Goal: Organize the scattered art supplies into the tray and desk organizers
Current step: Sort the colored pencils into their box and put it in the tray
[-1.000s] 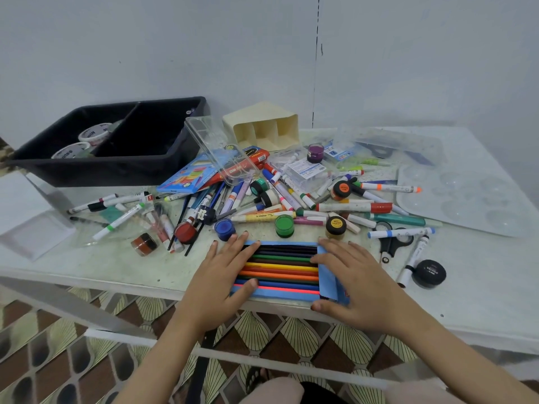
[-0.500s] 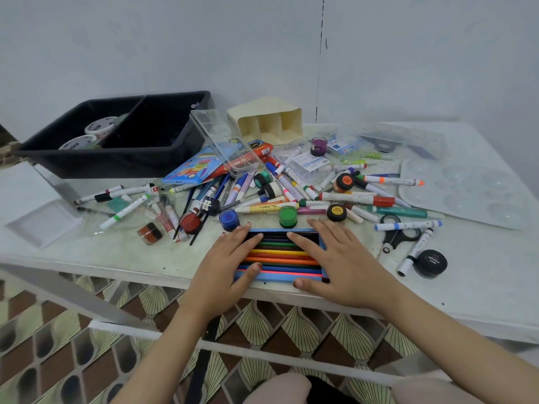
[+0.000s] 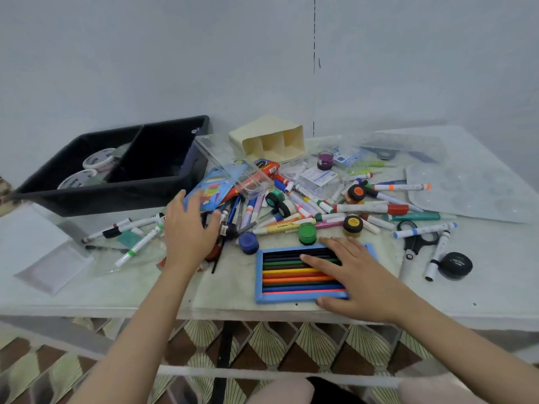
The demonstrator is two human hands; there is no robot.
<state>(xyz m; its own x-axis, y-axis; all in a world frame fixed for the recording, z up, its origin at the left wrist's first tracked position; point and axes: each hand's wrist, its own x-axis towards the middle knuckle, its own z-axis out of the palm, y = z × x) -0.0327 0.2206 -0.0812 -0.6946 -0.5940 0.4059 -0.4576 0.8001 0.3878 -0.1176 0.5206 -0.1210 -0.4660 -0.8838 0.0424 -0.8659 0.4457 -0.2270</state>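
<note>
An open blue box of coloured pencils (image 3: 291, 274) lies near the table's front edge. My right hand (image 3: 354, 275) rests flat on its right half with straight fingers. My left hand (image 3: 191, 227) hovers with spread fingers over the heap of markers and pens (image 3: 250, 212), its fingertips at a blue pencil packet (image 3: 214, 189). Small paint pots in blue (image 3: 248, 242), green (image 3: 307, 233) and yellow (image 3: 353, 224) stand just behind the box. A black two-compartment tray (image 3: 116, 191) sits at the back left. A cream desk organizer (image 3: 269, 141) lies on its side behind the heap.
Tape rolls (image 3: 97, 161) lie in the tray's left compartment. A clear plastic case (image 3: 233, 164) leans against the tray. Scissors (image 3: 417, 240) and a black round pot (image 3: 456, 265) lie at the right, a clear paint palette (image 3: 472, 193) farther back. A clear lid (image 3: 55, 266) lies left.
My left hand has left the pencil box and moved up and left over the marker heap. My right hand stays flat on the box.
</note>
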